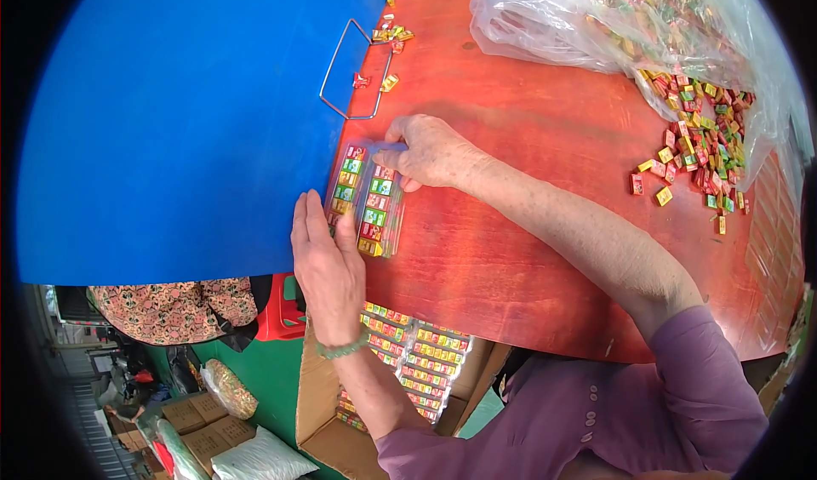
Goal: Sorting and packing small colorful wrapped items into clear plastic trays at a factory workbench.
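Observation:
A clear plastic tray [366, 192] with rows of small red, green and yellow boxes [374, 217] lies where the blue and red table surfaces meet. My left hand [328, 263] rests along its near left side, fingers stretched out and thumb against the tray. A green bead bracelet [342, 346] circles that wrist. From the right, my right hand [436, 152] reaches over the tray's far end. Its fingers are closed, pinching the clear plastic at that edge; the fingertips are partly hidden.
A bent metal wire frame [349, 70] lies beyond the tray, with a few loose boxes near it. At far right, a clear plastic bag [545, 20] spills many small boxes [702, 152]. Below the table edge, an open carton [319, 395] holds filled sheets [434, 357]. A red stool [279, 314] stands beside it.

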Action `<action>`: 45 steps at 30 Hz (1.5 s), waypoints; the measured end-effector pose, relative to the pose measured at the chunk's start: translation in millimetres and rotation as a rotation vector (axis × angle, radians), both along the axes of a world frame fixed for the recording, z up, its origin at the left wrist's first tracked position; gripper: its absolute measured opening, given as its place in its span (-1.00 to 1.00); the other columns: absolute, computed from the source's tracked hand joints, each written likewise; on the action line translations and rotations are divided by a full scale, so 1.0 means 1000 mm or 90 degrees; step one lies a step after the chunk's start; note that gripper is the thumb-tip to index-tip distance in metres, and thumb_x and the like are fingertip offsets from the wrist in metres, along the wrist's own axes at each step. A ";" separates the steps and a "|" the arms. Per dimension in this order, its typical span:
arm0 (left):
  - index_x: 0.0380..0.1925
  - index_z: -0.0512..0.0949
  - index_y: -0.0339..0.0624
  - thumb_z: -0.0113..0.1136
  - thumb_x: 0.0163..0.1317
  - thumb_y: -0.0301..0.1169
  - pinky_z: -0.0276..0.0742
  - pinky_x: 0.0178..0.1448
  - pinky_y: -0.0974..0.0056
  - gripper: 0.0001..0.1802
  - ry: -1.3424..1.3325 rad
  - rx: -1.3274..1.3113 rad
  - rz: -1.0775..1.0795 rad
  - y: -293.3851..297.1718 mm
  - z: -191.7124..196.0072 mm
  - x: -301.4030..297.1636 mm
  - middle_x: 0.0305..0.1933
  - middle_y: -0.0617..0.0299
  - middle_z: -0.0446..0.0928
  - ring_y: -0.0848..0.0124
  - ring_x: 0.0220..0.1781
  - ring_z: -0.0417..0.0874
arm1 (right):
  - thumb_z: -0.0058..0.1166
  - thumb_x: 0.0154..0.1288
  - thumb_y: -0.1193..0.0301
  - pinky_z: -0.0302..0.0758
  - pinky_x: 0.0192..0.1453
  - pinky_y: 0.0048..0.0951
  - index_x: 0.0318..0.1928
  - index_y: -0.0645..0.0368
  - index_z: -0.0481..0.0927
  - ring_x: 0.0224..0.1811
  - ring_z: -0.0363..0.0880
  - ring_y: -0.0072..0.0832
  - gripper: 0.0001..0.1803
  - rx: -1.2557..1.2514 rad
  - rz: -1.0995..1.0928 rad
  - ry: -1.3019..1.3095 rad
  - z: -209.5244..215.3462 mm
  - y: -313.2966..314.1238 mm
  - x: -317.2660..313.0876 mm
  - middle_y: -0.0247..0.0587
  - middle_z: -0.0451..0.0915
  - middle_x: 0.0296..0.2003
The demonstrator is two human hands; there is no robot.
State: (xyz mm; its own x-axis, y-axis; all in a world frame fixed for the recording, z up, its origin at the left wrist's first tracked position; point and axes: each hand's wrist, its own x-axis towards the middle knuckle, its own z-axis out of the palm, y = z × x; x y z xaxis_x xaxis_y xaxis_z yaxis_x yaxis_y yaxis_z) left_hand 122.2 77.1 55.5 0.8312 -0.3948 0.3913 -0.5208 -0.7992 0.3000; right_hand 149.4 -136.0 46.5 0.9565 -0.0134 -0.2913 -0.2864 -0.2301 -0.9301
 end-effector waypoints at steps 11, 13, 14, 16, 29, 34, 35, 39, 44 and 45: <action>0.40 0.31 -0.51 0.05 0.54 -0.01 0.23 0.55 -0.26 -0.25 -0.006 0.204 0.020 -0.018 -0.014 -0.018 0.51 -0.34 0.27 -0.20 0.56 0.29 | 0.22 0.50 0.28 0.75 -0.30 -0.35 0.06 0.40 0.59 -0.40 0.75 -0.38 -0.61 -0.069 0.021 -0.039 0.000 0.006 0.005 0.00 0.72 -0.30; 0.40 0.31 -0.51 0.03 0.55 -0.03 0.22 0.56 -0.25 -0.27 -0.002 0.210 0.015 -0.014 -0.016 -0.017 0.52 -0.33 0.27 -0.20 0.56 0.28 | 0.23 0.48 0.28 0.73 -0.30 -0.33 0.09 0.42 0.57 -0.36 0.77 -0.36 -0.58 -0.068 0.033 -0.028 0.003 0.007 0.004 0.03 0.71 -0.34; 0.40 0.31 -0.52 0.03 0.55 -0.06 0.21 0.57 -0.24 -0.28 0.000 0.209 0.023 -0.014 -0.016 -0.017 0.52 -0.33 0.27 -0.20 0.57 0.27 | 0.23 0.48 0.28 0.73 -0.30 -0.33 0.09 0.42 0.57 -0.36 0.77 -0.36 -0.58 -0.068 0.029 -0.028 0.002 0.009 0.004 0.03 0.71 -0.34; 0.41 0.30 -0.53 0.03 0.56 -0.08 0.19 0.58 -0.23 -0.29 0.000 0.203 0.013 -0.018 -0.017 -0.016 0.53 -0.32 0.27 -0.20 0.57 0.27 | 0.22 0.45 0.26 0.71 -0.27 -0.22 0.02 0.38 0.62 -0.32 0.79 -0.30 -0.62 -0.121 0.017 -0.073 -0.005 0.009 0.005 0.07 0.72 -0.37; 0.47 0.21 -0.55 0.03 0.57 -0.15 0.14 0.63 -0.11 -0.28 -0.084 0.277 0.014 0.011 -0.036 -0.007 0.53 -0.40 0.24 -0.24 0.57 0.24 | 0.26 0.25 0.13 0.70 -0.09 0.01 -0.27 0.29 0.77 -0.16 0.76 0.09 -0.60 -0.108 -0.065 -0.221 -0.032 0.038 0.020 0.20 0.73 -0.30; 0.36 0.33 -0.64 0.00 0.57 0.02 0.37 0.46 -0.21 -0.21 -0.079 0.259 0.001 -0.035 -0.011 -0.026 0.42 -0.48 0.36 -0.33 0.44 0.41 | 0.31 0.23 0.16 0.70 -0.04 -0.01 -0.21 0.36 0.75 -0.12 0.76 0.06 -0.58 -0.143 -0.040 -0.251 -0.026 0.002 -0.012 0.21 0.74 -0.24; 0.36 0.33 -0.64 0.00 0.57 0.02 0.37 0.46 -0.21 -0.21 -0.083 0.261 -0.006 -0.033 -0.011 -0.026 0.42 -0.48 0.36 -0.33 0.44 0.41 | 0.31 0.23 0.16 0.70 -0.04 -0.01 -0.21 0.36 0.75 -0.12 0.76 0.06 -0.58 -0.142 -0.049 -0.252 -0.019 -0.006 -0.027 0.21 0.74 -0.24; 0.40 0.30 -0.61 0.02 0.58 0.00 0.29 0.53 -0.21 -0.22 -0.174 0.231 -0.040 -0.055 -0.002 -0.044 0.44 -0.48 0.33 -0.31 0.48 0.37 | 0.30 0.31 0.06 0.63 -0.01 0.04 -0.15 0.33 0.63 -0.05 0.70 0.02 -0.50 -0.361 -0.023 -0.347 0.002 -0.081 -0.113 0.15 0.64 -0.08; 0.48 0.28 -0.41 0.09 0.55 0.00 0.11 0.65 -0.19 -0.23 0.051 0.050 -0.281 -0.103 0.002 -0.072 0.55 -0.30 0.26 -0.31 0.59 0.18 | 0.29 0.26 0.10 0.52 0.13 0.00 -0.14 0.05 0.67 0.13 0.59 -0.16 -0.67 -0.756 -0.205 -0.167 0.006 -0.210 -0.213 -0.14 0.62 -0.04; 0.51 0.19 -0.47 0.02 0.57 -0.27 0.09 0.66 -0.05 -0.34 0.067 0.103 -0.304 -0.104 -0.017 -0.061 0.59 -0.30 0.17 -0.16 0.63 0.17 | 0.29 0.25 0.10 0.47 0.24 0.01 -0.01 0.07 0.65 0.21 0.53 -0.12 -0.59 -0.773 -0.305 -0.171 -0.007 -0.233 -0.227 -0.14 0.57 0.05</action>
